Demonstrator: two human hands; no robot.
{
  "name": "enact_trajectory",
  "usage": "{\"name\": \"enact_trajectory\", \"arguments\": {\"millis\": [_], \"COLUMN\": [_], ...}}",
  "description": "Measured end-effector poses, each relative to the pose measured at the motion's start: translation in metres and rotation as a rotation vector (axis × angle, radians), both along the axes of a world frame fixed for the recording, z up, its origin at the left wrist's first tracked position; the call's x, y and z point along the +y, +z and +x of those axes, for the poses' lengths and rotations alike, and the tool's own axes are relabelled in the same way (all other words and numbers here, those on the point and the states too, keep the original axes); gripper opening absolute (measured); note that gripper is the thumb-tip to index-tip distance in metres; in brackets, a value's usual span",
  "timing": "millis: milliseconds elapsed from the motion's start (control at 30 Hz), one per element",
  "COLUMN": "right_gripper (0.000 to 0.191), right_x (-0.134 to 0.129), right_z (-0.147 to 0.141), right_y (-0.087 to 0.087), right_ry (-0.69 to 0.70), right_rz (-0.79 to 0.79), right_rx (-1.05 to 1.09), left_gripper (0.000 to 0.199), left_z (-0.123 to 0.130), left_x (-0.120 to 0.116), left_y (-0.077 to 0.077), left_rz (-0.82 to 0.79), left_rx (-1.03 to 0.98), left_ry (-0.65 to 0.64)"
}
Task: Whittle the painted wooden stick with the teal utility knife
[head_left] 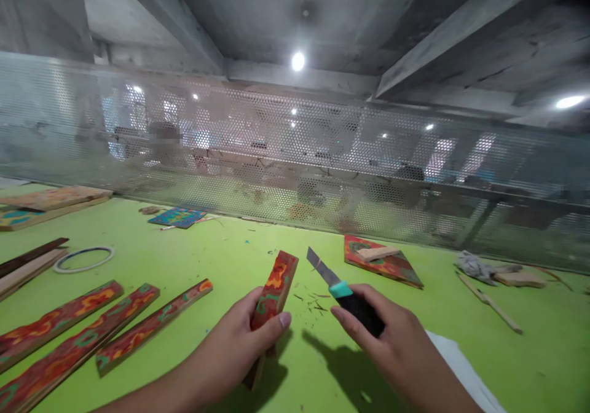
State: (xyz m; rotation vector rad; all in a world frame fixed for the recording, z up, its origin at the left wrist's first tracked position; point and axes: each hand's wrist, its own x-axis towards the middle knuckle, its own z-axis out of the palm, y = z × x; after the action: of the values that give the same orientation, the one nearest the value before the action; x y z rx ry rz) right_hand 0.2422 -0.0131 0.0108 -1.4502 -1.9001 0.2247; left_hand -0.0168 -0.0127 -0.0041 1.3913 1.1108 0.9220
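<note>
My left hand (251,330) is closed around a narrow wooden strip (280,275) painted red with orange and green swirls. The strip is tilted, its far end pointing up and away. In my right hand (391,327) is a utility knife (357,308) with a black handle and a teal collar. Its long blade (320,265) points up and left, close to the strip's far end but apart from it. Small dark shavings (316,305) lie on the green table (249,241) between and beyond my hands.
Several painted strips (154,327) lie at left, near a roll of tape (83,259) and painted boards (55,198). A red painted board (382,262) holds a bare wood piece. At right are a grey cloth (474,267), a thin stick (500,311) and white paper (456,364). A perforated screen (276,155) borders the table's back.
</note>
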Motion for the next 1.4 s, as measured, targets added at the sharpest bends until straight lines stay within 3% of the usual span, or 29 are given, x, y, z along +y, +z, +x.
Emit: {"name": "enact_trajectory", "arguments": {"millis": [133, 333, 733, 833, 1100, 1233, 1400], "right_gripper": [0.027, 0.033, 0.039, 0.036, 0.024, 0.025, 0.027], "right_x": [-0.004, -0.009, -0.014, -0.015, -0.015, -0.017, -0.018], "right_z": [-0.006, -0.008, -0.015, -0.014, -0.015, -0.018, -0.019], "right_y": [-0.004, -0.016, 0.001, 0.004, 0.008, 0.006, 0.004], "right_ry": [0.087, 0.095, 0.165, 0.185, 0.28, 0.388, 0.461], "right_rz": [-0.091, -0.095, -0.105, -0.1, -0.116, -0.194, -0.222], "right_rx": [-0.041, -0.059, 0.005, -0.015, -0.049, -0.065, -0.079], "left_gripper": [0.049, 0.067, 0.044, 0.038, 0.068, 0.065, 0.061], "left_z": [0.0, -0.001, 0.0, -0.001, 0.0, 0.0, -0.001], "left_x": [0.002, 0.005, 0.001, 0.001, 0.0, 0.001, 0.001], "left_y": [-0.003, -0.003, 0.008, 0.009, 0.008, 0.003, 0.002], "left_rz": [-0.027, -0.026, -0.01, -0.004, -0.091, -0.074, -0.072], "left_rx": [-0.023, -0.076, 0.007, -0.024, -0.156, -0.283, -0.224], "left_ry": [0.036, 0.069, 0.055, 0.007, -0.129, -0.186, -0.227]}}
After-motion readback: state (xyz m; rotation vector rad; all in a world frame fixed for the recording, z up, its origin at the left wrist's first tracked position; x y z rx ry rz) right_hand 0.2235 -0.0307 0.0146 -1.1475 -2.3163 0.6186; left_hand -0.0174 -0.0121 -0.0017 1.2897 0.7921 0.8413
